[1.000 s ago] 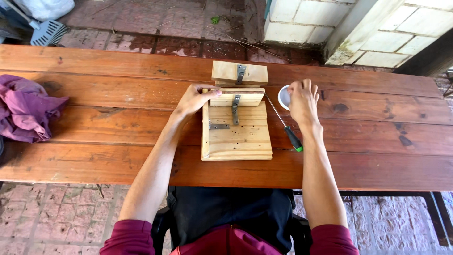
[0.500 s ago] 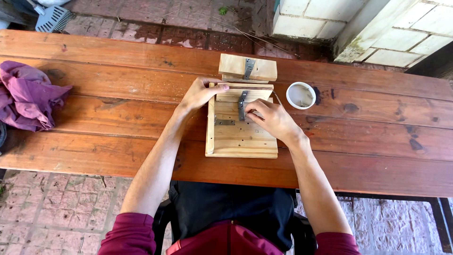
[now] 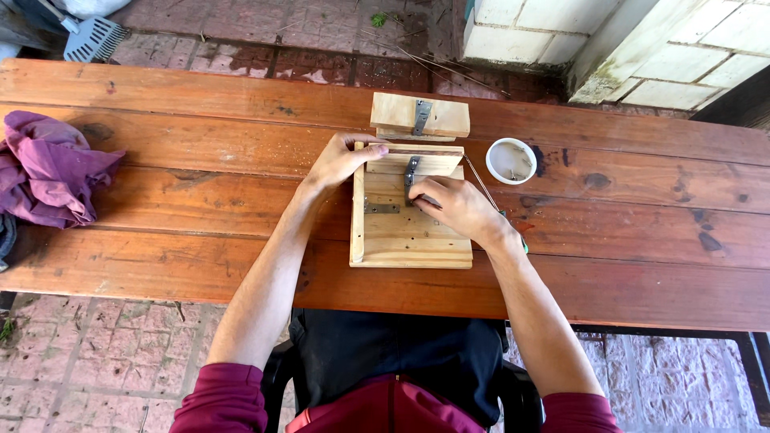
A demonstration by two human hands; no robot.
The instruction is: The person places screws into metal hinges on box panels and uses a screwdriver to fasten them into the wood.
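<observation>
A light wooden board assembly [image 3: 405, 236] with a metal hinge [image 3: 411, 170] lies on the brown plank table [image 3: 200, 176]. My left hand [image 3: 341, 160] grips the assembly's upper left corner, thumb along its top slat. My right hand [image 3: 453, 207] rests on the board with fingertips pinched at the hinge; whether they hold something small is hidden. A screwdriver [image 3: 485, 192] with a thin shaft lies beside that hand, its handle mostly covered by my wrist. A separate wooden block [image 3: 419, 117] with a metal plate sits just behind.
A small white round container [image 3: 511, 160] stands to the right of the boards. A crumpled purple cloth [image 3: 48, 168] lies at the table's left end. White block walls [image 3: 609, 32] rise at the back right, above a brick floor.
My right hand left the white container and came left onto the board, fingertips settling at the hinge. My left hand stayed on the upper left corner.
</observation>
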